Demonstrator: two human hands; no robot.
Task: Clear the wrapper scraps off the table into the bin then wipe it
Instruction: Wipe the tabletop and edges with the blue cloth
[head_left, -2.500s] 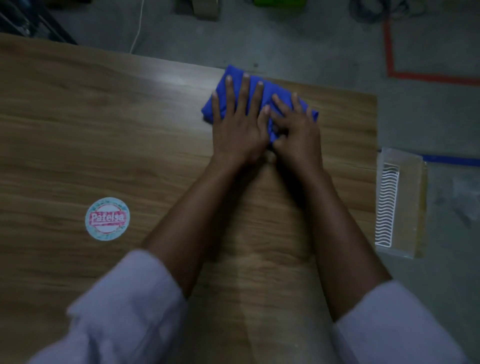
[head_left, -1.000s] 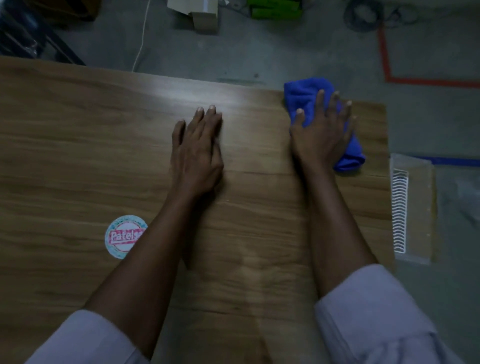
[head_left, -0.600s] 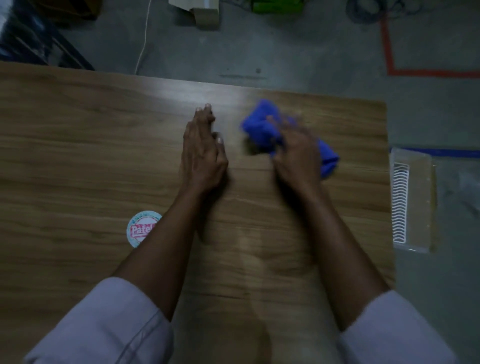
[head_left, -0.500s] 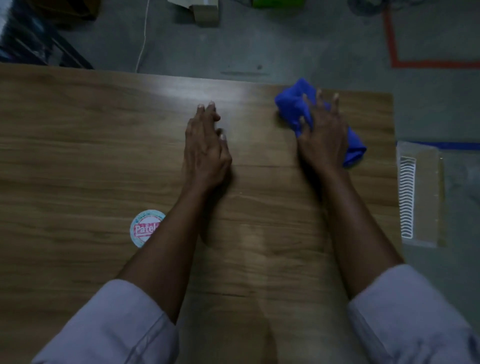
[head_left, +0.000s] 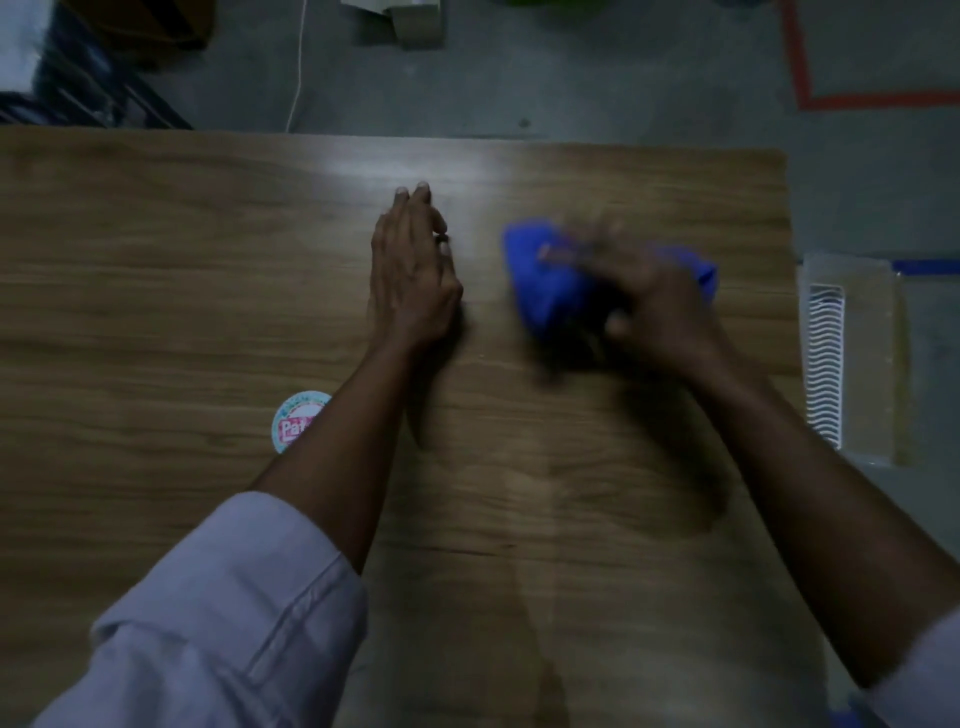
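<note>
wiping stage | right hand (head_left: 657, 306) grip closed on blue cloth (head_left: 550, 283), swept back from far-right corner toward tabletop (head_left: 156, 291) centre | left hand (head_left: 413, 270) flat, empty | no scraps visible

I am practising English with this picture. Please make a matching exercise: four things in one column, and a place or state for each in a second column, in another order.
1. left hand
2. right hand
3. blue cloth
4. round sticker

a. partly hidden by a forearm
b. flat on the table
c. blurred, on the cloth
d. bunched under a hand

Pairs: 1-b, 2-c, 3-d, 4-a
</note>
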